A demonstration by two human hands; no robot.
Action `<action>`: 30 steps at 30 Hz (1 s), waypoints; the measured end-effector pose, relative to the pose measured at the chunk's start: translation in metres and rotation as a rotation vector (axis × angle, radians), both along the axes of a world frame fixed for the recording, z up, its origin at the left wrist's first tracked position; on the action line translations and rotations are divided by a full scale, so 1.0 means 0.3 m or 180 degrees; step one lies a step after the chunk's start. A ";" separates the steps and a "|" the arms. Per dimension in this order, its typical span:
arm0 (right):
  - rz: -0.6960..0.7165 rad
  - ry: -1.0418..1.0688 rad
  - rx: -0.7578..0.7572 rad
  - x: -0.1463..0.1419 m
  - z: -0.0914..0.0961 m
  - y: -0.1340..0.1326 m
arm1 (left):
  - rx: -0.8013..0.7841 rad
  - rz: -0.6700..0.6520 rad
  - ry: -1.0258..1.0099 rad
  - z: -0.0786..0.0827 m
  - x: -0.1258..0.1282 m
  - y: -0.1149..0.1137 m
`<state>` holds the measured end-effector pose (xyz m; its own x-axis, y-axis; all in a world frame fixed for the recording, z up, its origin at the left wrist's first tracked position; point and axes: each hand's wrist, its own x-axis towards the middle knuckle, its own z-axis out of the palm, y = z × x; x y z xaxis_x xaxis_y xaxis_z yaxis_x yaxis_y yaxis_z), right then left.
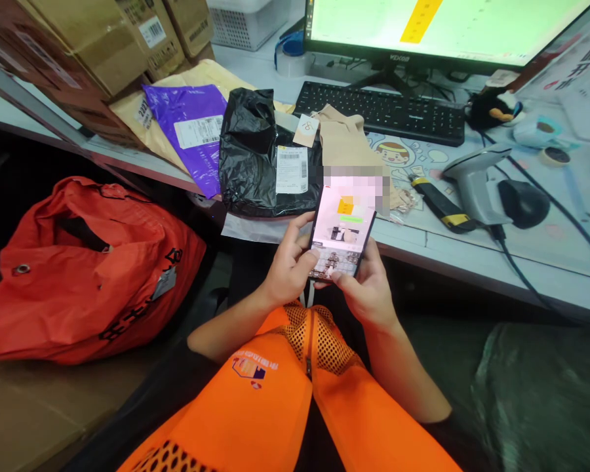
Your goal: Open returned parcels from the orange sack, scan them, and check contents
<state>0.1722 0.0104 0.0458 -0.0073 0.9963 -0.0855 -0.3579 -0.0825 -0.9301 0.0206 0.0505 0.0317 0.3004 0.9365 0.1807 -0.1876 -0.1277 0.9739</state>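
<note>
A smartphone (343,226) with a lit screen and an on-screen keyboard is held in front of my chest, just below the desk's front edge. My left hand (289,262) is wrapped round its left side, thumb over the keyboard. My right hand (366,283) grips the right side, its thumb also on the lower screen. Just beyond the phone on the desk lie a black plastic parcel bag (255,154) with a white label and a beige garment (347,141) with a tag.
A purple mailer (191,131) and tan envelopes lie left of the black bag, cardboard boxes (103,46) behind. Keyboard (381,111), monitor (437,29), barcode scanner (474,183), mouse (524,203) and a utility knife (440,206) sit on the desk (472,252). A red sack (88,269) stands at left.
</note>
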 end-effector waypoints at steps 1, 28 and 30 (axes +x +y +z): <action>-0.0028 -0.0042 -0.0021 0.000 -0.003 0.001 | 0.0042 -0.0030 0.0016 0.000 -0.002 -0.001; -0.0047 0.0239 -0.0110 0.007 -0.001 -0.005 | 0.0186 0.0039 0.0051 0.010 0.007 -0.009; 0.0028 0.0288 -0.0110 0.009 0.000 -0.006 | 0.0163 0.0047 0.0024 0.012 0.005 -0.004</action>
<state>0.1749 0.0086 0.0459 -0.0254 0.9926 -0.1183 -0.4394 -0.1174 -0.8906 0.0222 0.0493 0.0351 0.2881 0.9305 0.2261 -0.1780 -0.1800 0.9674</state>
